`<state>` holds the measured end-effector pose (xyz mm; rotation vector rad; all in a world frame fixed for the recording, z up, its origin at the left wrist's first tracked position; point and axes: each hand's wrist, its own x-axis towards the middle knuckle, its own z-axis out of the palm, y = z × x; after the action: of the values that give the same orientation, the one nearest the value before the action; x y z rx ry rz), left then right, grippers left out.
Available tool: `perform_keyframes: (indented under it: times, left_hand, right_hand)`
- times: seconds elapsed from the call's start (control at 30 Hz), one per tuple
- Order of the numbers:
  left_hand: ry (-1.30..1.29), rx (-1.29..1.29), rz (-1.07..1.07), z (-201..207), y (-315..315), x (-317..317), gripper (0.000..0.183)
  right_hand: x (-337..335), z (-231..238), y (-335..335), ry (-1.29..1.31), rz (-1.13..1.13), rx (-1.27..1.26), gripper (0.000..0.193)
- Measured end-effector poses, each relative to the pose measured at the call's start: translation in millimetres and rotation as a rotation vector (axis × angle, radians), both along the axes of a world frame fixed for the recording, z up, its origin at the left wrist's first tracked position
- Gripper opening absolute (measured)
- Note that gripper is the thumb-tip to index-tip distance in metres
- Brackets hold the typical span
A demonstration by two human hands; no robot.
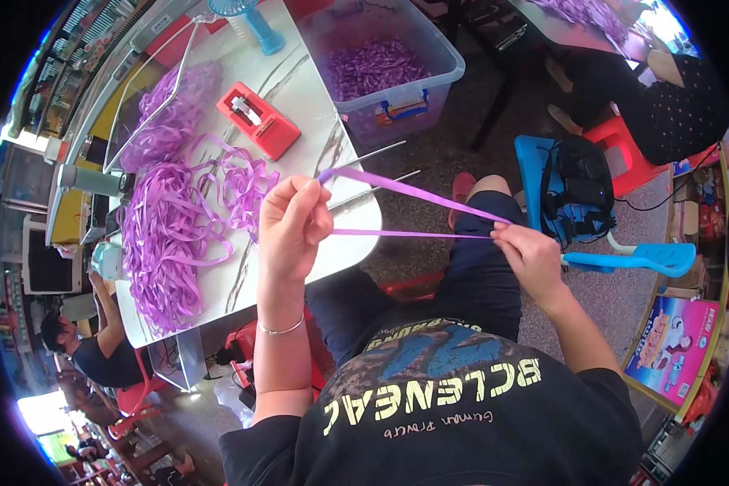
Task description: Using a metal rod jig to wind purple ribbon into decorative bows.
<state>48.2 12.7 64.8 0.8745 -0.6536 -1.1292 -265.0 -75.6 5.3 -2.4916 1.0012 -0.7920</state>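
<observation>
A purple ribbon (417, 192) is stretched in two strands between my hands, above my lap. My left hand (294, 220) is closed on its left end, fingers curled, beside the table's edge. At the other end, my right hand (530, 257) pinches the ribbon over my thigh. Two thin metal rods (385, 151) stick out past the table edge near my left hand; whether the ribbon loops round one, I cannot tell. A red tape dispenser (259, 121) stands on the table beyond my left hand. Left of it lies a large heap of purple ribbons (162, 243).
The white marbled table (300, 81) has a blue fan (255, 28) at its far side. A clear plastic bin (445, 77) of purple pieces stands beyond the table. To the right are a blue chair (664, 257), a black bag (579, 182) and a seated person on a red stool (624, 154).
</observation>
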Motion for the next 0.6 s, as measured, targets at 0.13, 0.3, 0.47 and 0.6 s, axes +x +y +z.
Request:
perform_keyframes:
  times: [0.13, 0.3, 0.47, 0.6]
  left_hand:
    - [-0.142, 0.14, -0.06, -6.5, 10.5, 5.0, 0.018]
    - [-0.242, 0.264, -0.127, -12.9, 15.7, 4.0, 0.018]
    - [-0.115, 0.253, -0.31, -25.1, 6.7, -4.1, 0.018]
    - [0.029, 0.259, -0.461, -28.0, -9.2, -19.2, 0.018]
  right_hand:
    - [-2.3, 15.9, -13.6, 0.031, -0.075, -0.186, 0.008]
    - [-5.0, 30.6, -29.7, 0.028, -0.111, -0.332, 0.012]
    - [-7.1, 20.4, -36.7, 0.021, -0.181, 0.058, 0.013]
    - [-2.4, -5.8, -42.5, -0.152, -0.074, 0.518, 0.015]
